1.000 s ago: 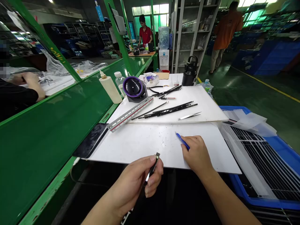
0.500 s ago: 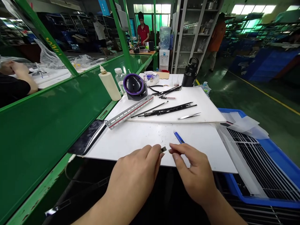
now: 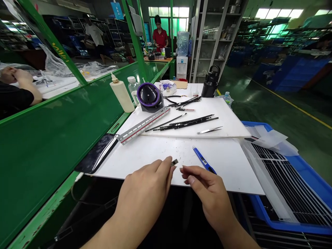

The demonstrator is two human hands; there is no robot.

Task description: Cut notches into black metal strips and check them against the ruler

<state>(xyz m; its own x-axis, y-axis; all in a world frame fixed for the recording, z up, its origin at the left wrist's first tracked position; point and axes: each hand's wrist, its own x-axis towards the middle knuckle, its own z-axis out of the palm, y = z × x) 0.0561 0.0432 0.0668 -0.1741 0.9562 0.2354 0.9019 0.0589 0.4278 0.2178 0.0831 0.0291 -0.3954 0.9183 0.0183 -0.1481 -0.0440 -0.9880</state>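
Nearest, at the near edge of the white board (image 3: 145, 159), a dark strip (image 3: 174, 162) is pinched between thumb and forefinger of the left hand (image 3: 145, 197); only its short end is shown past the fingertips, just above the board. By the right hand (image 3: 211, 193), just right of that end, the strip is not seen to be touched: its fingers are loosely curved, thumb and forefinger apart, with nothing seen between them. Near right, in a blue tray (image 3: 295, 225), many more dark strips (image 3: 285, 180) are held in rows. Just beyond the right hand, a blue utility knife (image 3: 204, 160) is seen lying unheld, with small specks scattered to its left.

Farther, on a white foam sheet (image 3: 228, 117), tweezers (image 3: 209, 130) and a bundle of loose strips (image 3: 189, 122) are seen, with a scale ruler (image 3: 144, 125) to the left and a second bundle (image 3: 185, 102) beyond. One strip, then, appears to be in work; many are left in the tray. Whether the loose bundles are finished or waiting cannot be told.
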